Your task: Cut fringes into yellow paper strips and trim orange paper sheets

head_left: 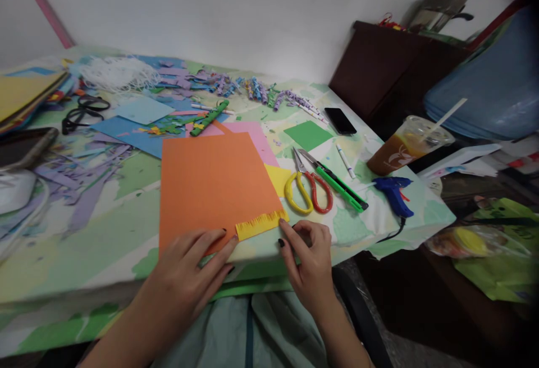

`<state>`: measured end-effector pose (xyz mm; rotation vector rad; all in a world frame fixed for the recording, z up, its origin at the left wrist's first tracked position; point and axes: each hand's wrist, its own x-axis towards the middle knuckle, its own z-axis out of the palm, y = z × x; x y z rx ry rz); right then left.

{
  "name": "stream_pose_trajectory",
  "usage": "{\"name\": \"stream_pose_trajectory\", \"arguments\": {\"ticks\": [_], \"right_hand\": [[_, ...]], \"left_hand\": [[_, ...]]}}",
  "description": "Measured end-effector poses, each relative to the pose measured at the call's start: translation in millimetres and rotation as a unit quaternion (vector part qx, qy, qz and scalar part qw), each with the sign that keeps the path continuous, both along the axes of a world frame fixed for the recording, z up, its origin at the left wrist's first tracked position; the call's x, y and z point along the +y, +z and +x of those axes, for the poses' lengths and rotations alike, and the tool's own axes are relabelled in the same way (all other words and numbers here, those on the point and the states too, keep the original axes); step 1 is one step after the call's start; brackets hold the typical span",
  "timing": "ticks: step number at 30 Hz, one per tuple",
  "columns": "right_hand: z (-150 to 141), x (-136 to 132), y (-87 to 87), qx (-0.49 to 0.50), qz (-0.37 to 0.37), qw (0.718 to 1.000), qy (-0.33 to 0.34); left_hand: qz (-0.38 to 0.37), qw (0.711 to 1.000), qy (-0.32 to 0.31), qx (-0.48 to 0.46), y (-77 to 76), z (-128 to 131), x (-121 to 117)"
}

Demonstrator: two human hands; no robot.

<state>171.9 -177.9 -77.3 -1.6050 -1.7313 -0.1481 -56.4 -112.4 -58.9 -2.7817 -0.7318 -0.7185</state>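
Note:
A short yellow paper strip (257, 227) with a finely cut fringe along its top edge lies near the table's front edge, partly over an orange sheet of paper (214, 183). My left hand (189, 267) rests with fingers stretched out on the sheet's lower part, a fingertip at the strip's left end. At the right end, the index fingertip of my right hand (309, 256) touches the strip; the thumb is apart from it and the other fingers are bent. Just beyond that hand lie scissors (314, 191) with yellow and red handles and a green utility knife (339, 185).
A blue glue gun (394, 194) and a plastic cup with brown drink (398, 152) stand toward the right edge. A phone (340, 120), green paper (308, 135), curled paper strips (255, 88), black glasses (84, 113) and purple scraps (69, 174) are spread around.

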Motion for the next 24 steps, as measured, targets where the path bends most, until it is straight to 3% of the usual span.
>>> {"name": "stream_pose_trajectory", "arguments": {"ticks": [17, 24], "right_hand": [[0.7, 1.2, -0.3, 0.005, 0.007, 1.000, 0.003], [0.9, 1.4, 0.1, 0.000, 0.009, 1.000, 0.004]], "left_hand": [[-0.013, 1.000, -0.015, -0.013, -1.0, -4.4, -2.5], [0.017, 1.000, 0.006, 0.007, -2.6, -1.9, -2.6]]}}
